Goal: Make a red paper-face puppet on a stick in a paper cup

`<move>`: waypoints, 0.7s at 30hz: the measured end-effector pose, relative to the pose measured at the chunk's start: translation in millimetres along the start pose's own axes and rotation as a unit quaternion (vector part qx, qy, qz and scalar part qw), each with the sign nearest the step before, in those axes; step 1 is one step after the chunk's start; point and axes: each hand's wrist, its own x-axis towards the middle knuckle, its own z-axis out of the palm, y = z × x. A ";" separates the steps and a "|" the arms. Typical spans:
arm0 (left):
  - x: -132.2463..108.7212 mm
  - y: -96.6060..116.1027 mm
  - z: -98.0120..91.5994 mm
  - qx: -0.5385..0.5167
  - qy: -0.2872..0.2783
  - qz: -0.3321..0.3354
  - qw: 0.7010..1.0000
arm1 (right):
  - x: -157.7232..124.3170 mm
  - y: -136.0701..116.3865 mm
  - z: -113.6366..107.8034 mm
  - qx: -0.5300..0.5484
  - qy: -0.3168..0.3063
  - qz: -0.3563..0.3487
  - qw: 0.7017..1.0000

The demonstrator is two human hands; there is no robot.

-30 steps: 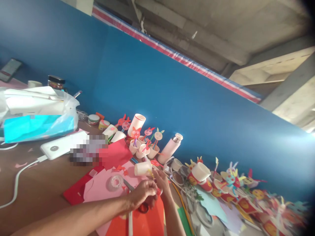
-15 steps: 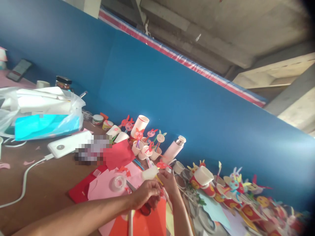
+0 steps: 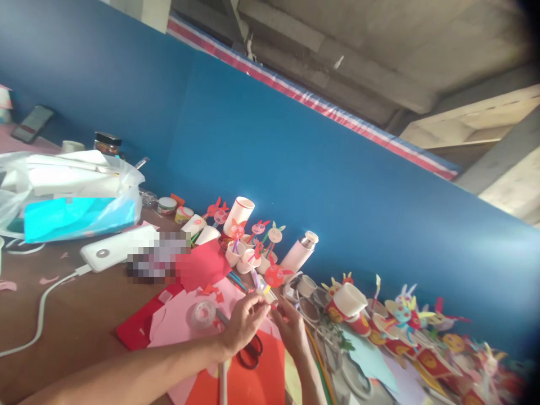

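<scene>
Blue wall [image 3: 295, 140] behind the far edge of the brown surface [image 3: 63, 320]. Along that edge, paper-cup rabbits [image 3: 400, 318], parked clear of the work. Nearer the front, within easy reach: pink paper [image 3: 177, 326], scissors [image 3: 251, 354], tape roll [image 3: 203, 314]. Pinched in the left hand [image 3: 242, 323], raised for close work: small white cup [image 3: 264, 292] with red paper disc [image 3: 274, 275]. Just beside, right hand [image 3: 289, 329], fingers curled, grip impossible to tell.

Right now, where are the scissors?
In the head view, the red-handled scissors lie on the orange paper, just below the left hand, with the tape roll to their left.
</scene>
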 end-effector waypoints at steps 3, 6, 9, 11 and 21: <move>3.2 -1.9 -3.3 0.032 0.028 0.035 0.998 | -1.0 -3.0 3.2 -0.011 0.008 -0.038 0.999; 6.1 0.1 -4.6 0.051 0.043 0.060 0.996 | -1.1 -4.6 2.8 -0.013 0.012 -0.067 0.998; 9.9 5.3 -6.0 0.068 0.064 0.068 0.993 | -1.7 -4.7 1.3 -0.011 0.014 -0.081 0.997; 12.2 8.2 -6.9 0.079 0.074 0.067 0.992 | -2.2 -5.0 1.1 -0.007 0.015 -0.087 0.996; 13.2 -0.8 -9.2 0.107 0.082 0.110 0.985 | -1.9 -1.2 6.8 0.012 0.029 -0.103 0.994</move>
